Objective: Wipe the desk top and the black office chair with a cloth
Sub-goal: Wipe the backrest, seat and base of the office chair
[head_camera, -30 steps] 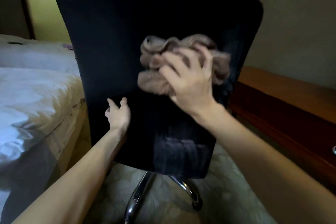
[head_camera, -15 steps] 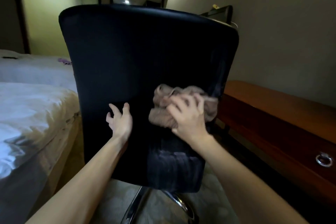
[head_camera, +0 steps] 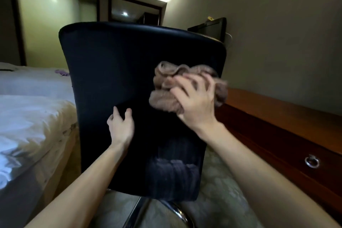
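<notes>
- A bed (head_camera: 27, 116) with rumpled white bedding fills the left side of the room, just beside the chair.
- The black office chair (head_camera: 129, 72) stands in the middle with its backrest turned toward the person; a chrome base (head_camera: 140, 211) shows beneath it on the patterned carpet (head_camera: 216, 190).
- The left hand (head_camera: 121, 127) is laid on the lower left part of the backrest, fingers loose and slightly spread, gripping nothing.
- The right hand (head_camera: 194, 103) is bunched around a brownish cloth (head_camera: 162, 98), pressing it against the right side of the backrest near its edge; the cloth is crumpled and a little blurred.
- A wooden desk (head_camera: 277, 116) runs along the right wall, with a ring pull (head_camera: 312, 161) on its drawer front.
- A dark screen (head_camera: 211, 27) stands on the far end of it, behind the chair's top corner.
</notes>
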### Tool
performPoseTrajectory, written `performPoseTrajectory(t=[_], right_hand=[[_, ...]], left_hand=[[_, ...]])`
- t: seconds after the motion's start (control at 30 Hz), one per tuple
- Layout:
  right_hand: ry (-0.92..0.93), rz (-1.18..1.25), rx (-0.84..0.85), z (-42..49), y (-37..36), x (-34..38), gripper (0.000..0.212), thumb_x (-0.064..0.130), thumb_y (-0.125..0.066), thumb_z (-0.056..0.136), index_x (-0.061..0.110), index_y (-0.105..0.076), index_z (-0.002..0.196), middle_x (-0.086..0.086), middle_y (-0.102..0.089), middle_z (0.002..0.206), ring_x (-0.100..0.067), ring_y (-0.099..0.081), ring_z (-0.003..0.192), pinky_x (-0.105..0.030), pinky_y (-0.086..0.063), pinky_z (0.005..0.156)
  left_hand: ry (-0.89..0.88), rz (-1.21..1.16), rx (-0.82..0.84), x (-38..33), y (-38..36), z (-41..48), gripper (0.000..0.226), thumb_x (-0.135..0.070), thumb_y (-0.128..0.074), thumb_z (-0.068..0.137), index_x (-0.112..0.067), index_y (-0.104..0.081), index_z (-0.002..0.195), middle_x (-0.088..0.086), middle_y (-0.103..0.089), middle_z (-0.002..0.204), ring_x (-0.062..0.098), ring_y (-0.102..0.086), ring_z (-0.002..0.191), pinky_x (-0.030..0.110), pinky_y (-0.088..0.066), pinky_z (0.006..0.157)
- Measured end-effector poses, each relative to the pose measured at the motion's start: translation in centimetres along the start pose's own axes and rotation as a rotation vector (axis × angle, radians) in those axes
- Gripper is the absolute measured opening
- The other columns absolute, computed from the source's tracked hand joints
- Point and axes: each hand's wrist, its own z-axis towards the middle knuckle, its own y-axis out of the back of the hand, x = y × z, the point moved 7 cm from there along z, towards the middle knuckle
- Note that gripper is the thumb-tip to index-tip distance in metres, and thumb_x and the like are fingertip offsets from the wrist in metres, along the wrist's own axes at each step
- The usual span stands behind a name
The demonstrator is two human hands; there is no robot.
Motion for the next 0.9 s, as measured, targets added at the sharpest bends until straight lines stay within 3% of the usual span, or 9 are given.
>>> performPoseTrajectory(t=[0.13,0.3,0.47,0.57,0.7,0.8,0.9], right_hand=[[-0.019,-0.126,-0.099,6.0,2.8,-3.3,0.021,0.022,-0.073,0.08,0.019,-0.077,0.101,-0.002,-0.071,0.126,-0.033,-0.062,0.119,-0.06,-0.038,0.108],[-0.147,-0.143,0.099,7.1,0.6,-5.5,0.045,0.021,-0.071,0.068,0.02,-0.073,0.112,-0.002,-0.066,0.132,-0.035,-0.057,0.121,-0.056,-0.034,0.109],[-0.192,-0.053,0.206,1.0,-4.1,-2.7,0.053,0.026,-0.078,0.055,0.02,-0.072,0.107,-0.003,-0.066,0.128,-0.033,-0.053,0.113,-0.053,-0.036,0.101],[-0.113,0.011,0.376,-4.3,-7.0,0.7,0.067,0.026,-0.088,0.046,0.019,-0.072,0.11,-0.004,-0.066,0.127,-0.034,-0.053,0.114,-0.057,-0.037,0.103],[0.083,0.041,0.54,-8.0,-7.9,3.7,0.058,0.028,-0.089,0.046,0.021,-0.073,0.101,0.001,-0.067,0.123,-0.028,-0.058,0.114,-0.057,-0.039,0.104],[0.081,0.074,0.43,-6.3,-5.7,2.2,0.057,0.025,-0.086,0.047,0.019,-0.074,0.103,-0.002,-0.068,0.126,-0.031,-0.059,0.114,-0.055,-0.04,0.101],[0.005,0.013,0.164,-2.2,-1.5,-1.4,0.048,0.021,-0.083,0.055,0.017,-0.076,0.102,-0.006,-0.07,0.126,-0.032,-0.055,0.116,-0.056,-0.038,0.103]], left_hand=[[-0.1,-0.029,-0.009,-3.1,-1.3,-1.0,0.067,-0.045,-0.042,0.106,-0.021,-0.018,0.164,0.009,-0.012,0.17,0.028,-0.025,0.154,0.039,-0.02,0.124],[-0.111,-0.08,-0.002,-4.4,-1.8,-0.9,0.065,-0.044,-0.042,0.107,-0.022,-0.019,0.164,0.007,-0.008,0.171,0.026,-0.025,0.154,0.036,-0.019,0.124],[-0.102,-0.088,-0.009,-3.3,-1.3,-0.5,0.061,-0.043,-0.039,0.108,-0.026,-0.02,0.164,0.003,-0.01,0.17,0.023,-0.028,0.152,0.037,-0.022,0.124],[-0.087,-0.083,-0.021,-2.7,-1.5,-0.1,0.063,-0.047,-0.036,0.108,-0.023,-0.019,0.164,0.001,-0.011,0.17,0.024,-0.024,0.153,0.039,-0.019,0.126],[-0.101,0.004,-0.022,-2.6,-2.9,-0.7,0.067,-0.049,-0.034,0.108,-0.023,-0.01,0.165,0.005,0.0,0.172,0.028,-0.005,0.158,0.044,-0.007,0.128],[-0.09,0.012,-0.018,-2.6,-3.5,-0.9,0.069,-0.051,-0.033,0.108,-0.025,-0.005,0.165,0.004,0.004,0.173,0.027,0.002,0.158,0.044,-0.004,0.126],[-0.056,-0.005,-0.003,-2.6,-3.4,-0.6,0.07,-0.055,-0.031,0.107,-0.027,-0.005,0.165,0.002,0.005,0.173,0.028,0.002,0.158,0.047,-0.005,0.126]])
